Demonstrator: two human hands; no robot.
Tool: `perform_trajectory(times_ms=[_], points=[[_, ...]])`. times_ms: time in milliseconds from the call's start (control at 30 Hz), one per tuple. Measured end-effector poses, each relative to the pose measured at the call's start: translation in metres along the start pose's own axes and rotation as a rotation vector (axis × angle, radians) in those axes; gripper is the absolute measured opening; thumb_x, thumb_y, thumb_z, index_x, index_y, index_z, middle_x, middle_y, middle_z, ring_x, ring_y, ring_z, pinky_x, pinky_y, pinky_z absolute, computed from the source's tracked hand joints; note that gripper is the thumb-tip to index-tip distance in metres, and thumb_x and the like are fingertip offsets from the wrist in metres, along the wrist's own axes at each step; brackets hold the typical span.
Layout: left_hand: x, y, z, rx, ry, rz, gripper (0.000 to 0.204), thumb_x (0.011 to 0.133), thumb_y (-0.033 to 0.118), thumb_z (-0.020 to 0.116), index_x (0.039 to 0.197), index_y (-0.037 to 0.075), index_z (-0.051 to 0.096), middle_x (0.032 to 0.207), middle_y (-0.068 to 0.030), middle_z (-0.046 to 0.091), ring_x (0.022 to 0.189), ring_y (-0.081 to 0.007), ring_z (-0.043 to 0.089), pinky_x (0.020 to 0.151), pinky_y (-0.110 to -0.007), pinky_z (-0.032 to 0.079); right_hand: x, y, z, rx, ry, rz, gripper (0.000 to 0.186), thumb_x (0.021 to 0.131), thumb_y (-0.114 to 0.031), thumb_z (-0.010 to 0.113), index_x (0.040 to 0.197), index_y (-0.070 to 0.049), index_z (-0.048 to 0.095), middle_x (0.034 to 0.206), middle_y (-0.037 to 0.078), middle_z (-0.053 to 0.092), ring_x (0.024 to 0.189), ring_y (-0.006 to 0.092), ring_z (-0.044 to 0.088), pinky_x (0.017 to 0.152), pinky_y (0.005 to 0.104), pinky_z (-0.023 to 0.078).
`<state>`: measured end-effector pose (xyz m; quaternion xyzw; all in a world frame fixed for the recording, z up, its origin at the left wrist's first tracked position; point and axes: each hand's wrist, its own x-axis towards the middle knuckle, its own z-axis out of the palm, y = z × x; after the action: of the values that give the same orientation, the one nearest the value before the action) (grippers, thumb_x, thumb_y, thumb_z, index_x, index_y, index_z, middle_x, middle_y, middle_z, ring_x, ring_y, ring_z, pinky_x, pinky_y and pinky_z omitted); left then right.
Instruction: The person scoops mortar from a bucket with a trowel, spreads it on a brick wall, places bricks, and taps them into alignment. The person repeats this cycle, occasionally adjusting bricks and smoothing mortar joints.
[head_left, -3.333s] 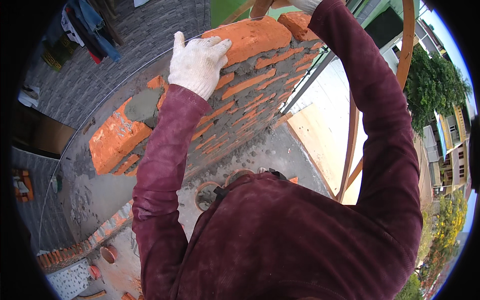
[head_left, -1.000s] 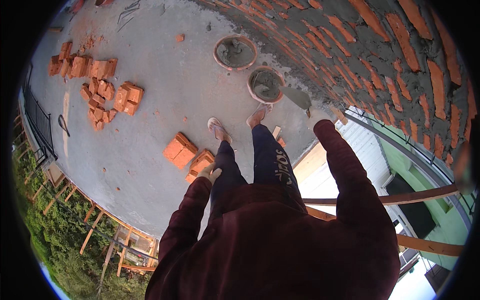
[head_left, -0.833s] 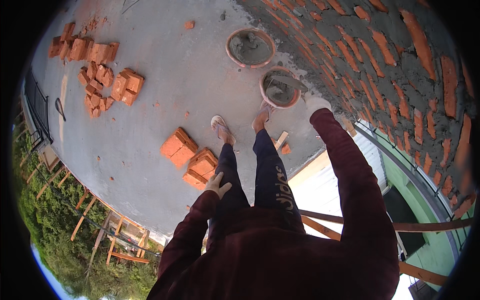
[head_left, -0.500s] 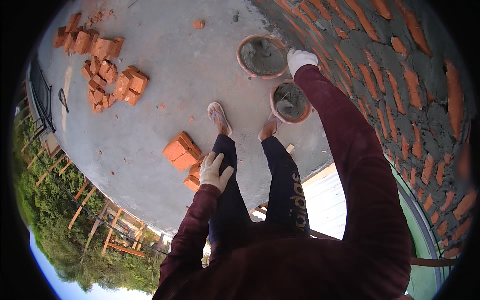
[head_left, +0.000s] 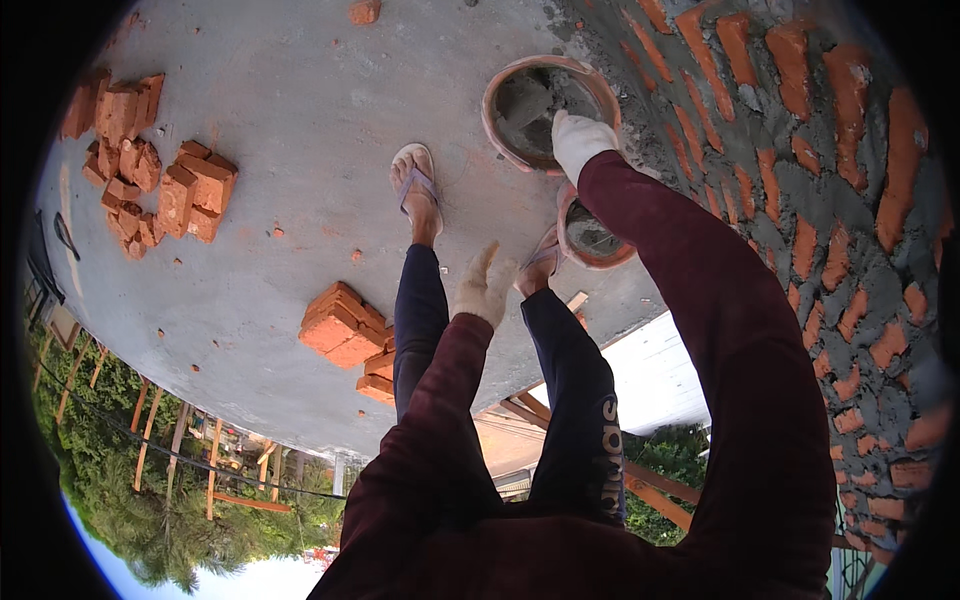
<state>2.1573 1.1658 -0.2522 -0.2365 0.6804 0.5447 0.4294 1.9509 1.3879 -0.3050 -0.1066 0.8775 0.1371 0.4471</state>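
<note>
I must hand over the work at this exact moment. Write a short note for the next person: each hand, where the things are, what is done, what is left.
Right hand: gloved, at the near rim of the large mortar pan; I cannot tell whether it grips anything.
Left hand: gloved, open, empty, hanging above the legs.
Things: a smaller pan with mortar by the right foot; a brick stack left of the legs; a loose brick heap further left.
Done: the brick wall on the right is laid up with mortar.
Left: the large pan has mortar in it; many bricks are unused.
</note>
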Motion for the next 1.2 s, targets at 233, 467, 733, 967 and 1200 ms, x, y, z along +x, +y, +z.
perform_trajectory(times_ms=[233, 467, 733, 967, 1200], points=[[0.174, 0.030, -0.039, -0.020, 0.201, 0.236, 0.078, 0.096, 0.039, 0.073, 0.151, -0.008, 0.042, 0.151, -0.0238, 0.051, 0.141, -0.0296, 0.049, 0.118, -0.036, 0.036, -0.072, 0.063, -0.036, 0.107, 0.014, -0.031, 0.038, 0.087, -0.010, 0.067, 0.122, 0.001, 0.056, 0.112, 0.021, 0.069, 0.104, 0.0378, 0.071, 0.084, 0.0469, 0.059], [0.258, 0.088, -0.025, -0.283, -0.070, 0.302, 0.053, 0.105, 0.040, 0.060, 0.143, 0.003, 0.057, 0.133, -0.0091, 0.065, 0.126, -0.0228, 0.057, 0.110, -0.033, 0.041, -0.014, 0.069, 0.041, 0.438, -0.101, 0.221, 0.038, 0.091, -0.015, 0.064, 0.126, -0.005, 0.055, 0.116, 0.024, 0.068, 0.107, 0.0426, 0.069, 0.090, 0.0517, 0.056], [0.232, 0.099, -0.007, -0.150, -0.103, 0.116, 0.048, 0.107, 0.043, 0.057, 0.132, 0.004, 0.066, 0.106, -0.0039, 0.071, 0.091, -0.0144, 0.068, 0.080, -0.034, 0.058, -0.017, 0.031, 0.106, 1.039, -0.155, 0.168, 0.032, 0.084, -0.019, 0.072, 0.107, -0.001, 0.062, 0.098, 0.022, 0.070, 0.094, 0.0395, 0.070, 0.081, 0.0458, 0.054], [0.213, 0.099, 0.021, -0.172, -0.051, 0.078, 0.051, 0.107, 0.042, 0.056, 0.138, 0.001, 0.061, 0.108, -0.0062, 0.072, 0.093, -0.0156, 0.071, 0.081, -0.034, 0.059, -0.029, 0.019, 0.108, 1.624, -0.295, 0.171, 0.022, 0.084, -0.012, 0.073, 0.097, -0.001, 0.058, 0.075, 0.008, 0.060, 0.060, 0.0172, 0.062, 0.055, 0.0338, 0.049], [0.210, 0.099, 0.021, -0.138, -0.052, 0.106, 0.061, 0.105, 0.052, 0.055, 0.126, -0.004, 0.066, 0.103, -0.0093, 0.072, 0.094, -0.0171, 0.068, 0.081, -0.034, 0.058, -0.047, 0.025, 0.114, 2.006, -0.359, 0.105, 0.024, 0.087, -0.012, 0.070, 0.102, -0.001, 0.055, 0.063, 0.004, 0.053, 0.047, 0.0147, 0.052, 0.042, 0.0338, 0.043]])
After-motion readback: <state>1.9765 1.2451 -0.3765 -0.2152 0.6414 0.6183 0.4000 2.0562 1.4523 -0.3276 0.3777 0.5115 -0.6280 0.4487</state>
